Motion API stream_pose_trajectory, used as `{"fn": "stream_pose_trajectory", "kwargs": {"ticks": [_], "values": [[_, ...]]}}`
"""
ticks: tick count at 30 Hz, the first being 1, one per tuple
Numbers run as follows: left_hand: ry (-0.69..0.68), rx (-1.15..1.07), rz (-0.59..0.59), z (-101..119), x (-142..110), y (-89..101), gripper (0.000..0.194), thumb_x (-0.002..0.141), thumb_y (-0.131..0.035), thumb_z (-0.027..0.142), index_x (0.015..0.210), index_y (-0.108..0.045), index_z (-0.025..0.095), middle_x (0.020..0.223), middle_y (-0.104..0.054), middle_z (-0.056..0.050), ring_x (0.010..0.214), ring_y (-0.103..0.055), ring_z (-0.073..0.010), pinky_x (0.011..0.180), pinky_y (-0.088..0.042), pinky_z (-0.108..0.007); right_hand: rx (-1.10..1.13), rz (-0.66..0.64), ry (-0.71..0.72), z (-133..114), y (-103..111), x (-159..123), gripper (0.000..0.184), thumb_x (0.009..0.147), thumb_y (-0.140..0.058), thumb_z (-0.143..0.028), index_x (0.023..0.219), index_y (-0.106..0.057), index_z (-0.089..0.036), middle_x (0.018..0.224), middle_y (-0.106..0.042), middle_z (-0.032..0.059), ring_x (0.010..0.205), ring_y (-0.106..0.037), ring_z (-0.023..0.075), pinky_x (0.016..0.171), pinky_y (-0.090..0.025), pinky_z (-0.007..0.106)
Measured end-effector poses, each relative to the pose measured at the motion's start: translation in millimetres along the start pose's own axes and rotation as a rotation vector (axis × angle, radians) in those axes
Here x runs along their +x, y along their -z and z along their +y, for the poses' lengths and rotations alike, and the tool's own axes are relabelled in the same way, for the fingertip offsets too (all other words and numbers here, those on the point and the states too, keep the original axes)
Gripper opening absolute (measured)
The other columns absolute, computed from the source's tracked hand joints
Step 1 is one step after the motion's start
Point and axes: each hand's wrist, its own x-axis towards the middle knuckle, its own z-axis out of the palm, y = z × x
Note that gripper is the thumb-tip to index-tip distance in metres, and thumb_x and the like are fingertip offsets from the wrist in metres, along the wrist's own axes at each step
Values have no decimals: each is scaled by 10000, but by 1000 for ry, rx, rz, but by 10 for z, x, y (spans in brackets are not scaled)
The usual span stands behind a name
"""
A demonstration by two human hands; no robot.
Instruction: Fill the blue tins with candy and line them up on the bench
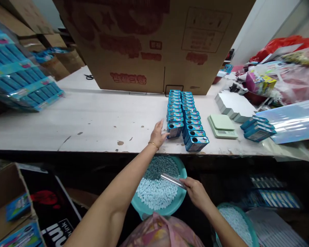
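My left hand reaches up onto the white table and touches the nearest blue tin in the left of two rows of blue tins; its fingers are closed around the tin's side. My right hand is lower, over a teal basin full of pale blue candies, and grips a shiny silver scoop-like tool.
A big cardboard box stands at the table's back. A green scale, white boxes, loose blue tins and foil sheets lie right. Blue packs are stacked left. A second candy basin sits lower right.
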Motion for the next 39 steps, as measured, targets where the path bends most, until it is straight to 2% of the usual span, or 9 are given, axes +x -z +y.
{"fn": "stream_pose_trajectory", "kwargs": {"ticks": [3, 6, 10, 13, 18, 26, 29, 34, 39], "values": [[-16, 98, 122, -41, -372, 608, 511, 693, -552, 251, 1178, -398, 205, 1177, -440, -98, 1033, -472, -193, 849, -425, -352, 12, -31, 11, 80, -153, 54, 343, 789, -327, -199, 950, -628, -230, 774, -611, 45, 733, -551, 144, 653, -387, 225], [89, 288, 350, -248, -973, 1605, 489, 706, -535, 253, 1169, -385, 211, 1155, -436, -79, 983, -494, -163, 833, -427, -319, 20, -104, 53, 172, -401, 169, 357, 759, -335, -185, 972, -622, -186, 805, -617, 70, 771, -557, 164, 687, -403, 248], [582, 686, 697, -633, -2145, 2940, 453, 739, -445, 264, 1156, -322, 134, 1133, -422, -120, 970, -483, -163, 854, -397, -344, -1, -201, 74, 286, -845, 350, 392, 710, -349, -192, 992, -616, -136, 887, -633, 105, 838, -564, 204, 742, -417, 300], [1082, 719, 378, -779, -3145, 3433, 395, 693, -470, 278, 1029, -419, 78, 987, -499, -130, 917, -505, -202, 838, -385, -401, -79, -230, 70, 378, -1117, 462, 406, 704, -353, -221, 1005, -613, -138, 964, -628, 112, 890, -562, 223, 774, -414, 315], [1185, 437, -35, -799, -4191, 3167, 529, 297, -738, 282, 780, -564, 152, 735, -570, -11, 733, -557, -198, 715, -445, -333, -141, -313, 43, 503, -1192, 467, 384, 704, -375, -270, 980, -627, -184, 985, -634, 78, 896, -571, 215, 776, -418, 299], [1115, 483, -532, -677, -4665, 2761, 732, 218, -743, 141, 930, -573, 180, 1111, -472, -117, 1074, -407, -334, 891, -328, -392, -170, -345, 3, 418, -1133, 491, 413, 702, -359, -300, 980, -630, -161, 913, -656, 76, 850, -586, 208, 737, -423, 284], [1208, 378, -368, -543, -4674, 2842, 604, 306, -736, 230, 877, -549, 173, 963, -558, -67, 959, -505, -274, 841, -383, -378, -154, -348, -4, 435, -1124, 526, 410, 691, -367, -294, 971, -636, -164, 866, -663, 70, 796, -593, 203, 697, -427, 279], [1207, -193, 387, -51, -4163, 3100, 549, 517, -645, 434, 984, -491, 191, 954, -597, -63, 906, -559, -221, 778, -445, -355, 0, -329, -74, 377, -1019, 580, 387, 651, -428, -288, 926, -654, -137, 769, -660, 78, 664, -573, 188, 626, -427, 287], [1181, -623, 321, 280, -3206, 2452, 461, 553, -628, 442, 956, -552, 231, 873, -641, -55, 793, -607, -219, 709, -479, -356, 552, -269, -285, -309, -945, 459, 415, 599, -493, -262, 982, -616, -161, 672, -614, 10, 478, -474, 99, 452, -394, 225]]}}
